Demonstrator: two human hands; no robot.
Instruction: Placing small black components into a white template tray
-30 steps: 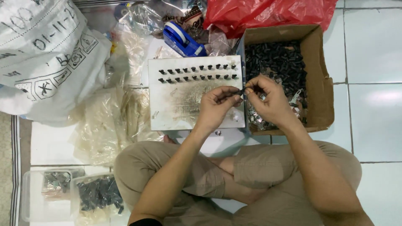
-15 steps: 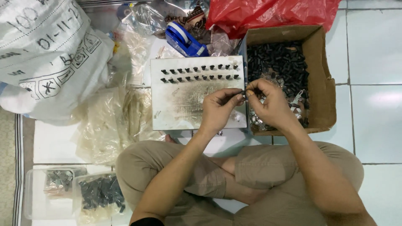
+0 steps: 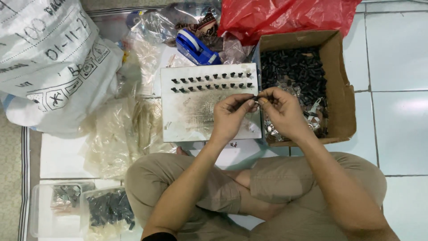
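Hands — left hand [image 3: 232, 117] and right hand [image 3: 281, 111] — pinch one small black part [image 3: 255, 97] between white board [image 3: 196, 120] and cardboard box [image 3: 343, 89].

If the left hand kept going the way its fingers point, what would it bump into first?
The left hand points up and right, so it would probably meet the fingertips of the right hand first, at the small dark part pinched between them. The brown cardboard box lies beyond.

My left hand [image 3: 232, 117] and right hand [image 3: 281, 114] are bare, no gloves or rings, forearms uncovered. I wear khaki-tan cotton trousers [image 3: 285, 187] (creased), with a dark sleeve edge [image 3: 159, 236].
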